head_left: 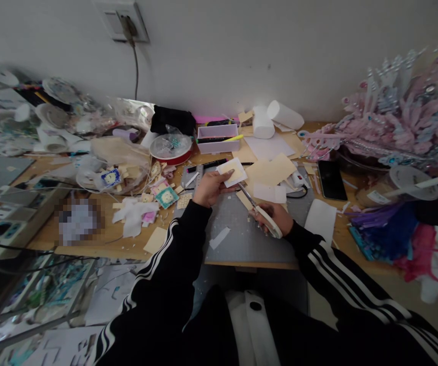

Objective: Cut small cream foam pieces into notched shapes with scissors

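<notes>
A small white card with a yellowish middle (232, 172) is pinched in my left hand (210, 188), thumb on its face. My right hand (271, 218) is wrapped round the white handles of a pair of scissors (268, 221). The scissors' metal blades point up and left, and their tips reach the card's lower right edge. Both hands are above a grey cutting mat (226, 239). Cream paper sheets (270, 170) and a white paper piece (269, 193) lie just behind my right hand. A paper strip (220, 237) rests on the mat.
Small decorated squares (166, 196) and scraps lie left of the mat. Behind stand a lilac box (219, 140) with pens and a ribbon spool (171, 147). On the right are a phone (332, 180), a lidded plastic cup (398, 185) and pink tiaras (405, 112).
</notes>
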Demonstrator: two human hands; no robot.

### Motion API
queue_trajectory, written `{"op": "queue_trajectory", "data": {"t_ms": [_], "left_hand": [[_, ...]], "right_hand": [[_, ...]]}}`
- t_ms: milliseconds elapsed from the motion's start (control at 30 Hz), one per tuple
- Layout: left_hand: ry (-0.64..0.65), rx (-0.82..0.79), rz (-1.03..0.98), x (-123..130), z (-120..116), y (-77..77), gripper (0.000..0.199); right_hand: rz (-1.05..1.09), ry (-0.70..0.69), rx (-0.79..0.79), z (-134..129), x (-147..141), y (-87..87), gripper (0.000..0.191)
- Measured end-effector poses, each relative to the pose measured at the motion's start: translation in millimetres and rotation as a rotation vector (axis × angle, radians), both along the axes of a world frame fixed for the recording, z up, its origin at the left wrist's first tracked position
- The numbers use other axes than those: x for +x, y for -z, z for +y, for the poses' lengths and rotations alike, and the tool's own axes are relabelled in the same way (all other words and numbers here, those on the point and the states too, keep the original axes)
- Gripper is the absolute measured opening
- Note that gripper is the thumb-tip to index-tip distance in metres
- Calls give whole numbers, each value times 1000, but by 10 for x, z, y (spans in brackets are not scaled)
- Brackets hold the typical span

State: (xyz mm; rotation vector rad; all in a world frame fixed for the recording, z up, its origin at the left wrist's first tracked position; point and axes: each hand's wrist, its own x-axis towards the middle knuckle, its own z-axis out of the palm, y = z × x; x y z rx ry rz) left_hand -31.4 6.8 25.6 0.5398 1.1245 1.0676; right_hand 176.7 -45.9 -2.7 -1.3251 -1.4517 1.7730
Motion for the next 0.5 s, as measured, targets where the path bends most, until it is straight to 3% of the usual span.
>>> {"op": "queue_trajectory", "data": {"t_ms": [500], "left_hand": [[29, 14, 21, 2, 3, 43, 8]], "right_hand": [[-18, 27, -7, 1, -5, 14, 38]]}}
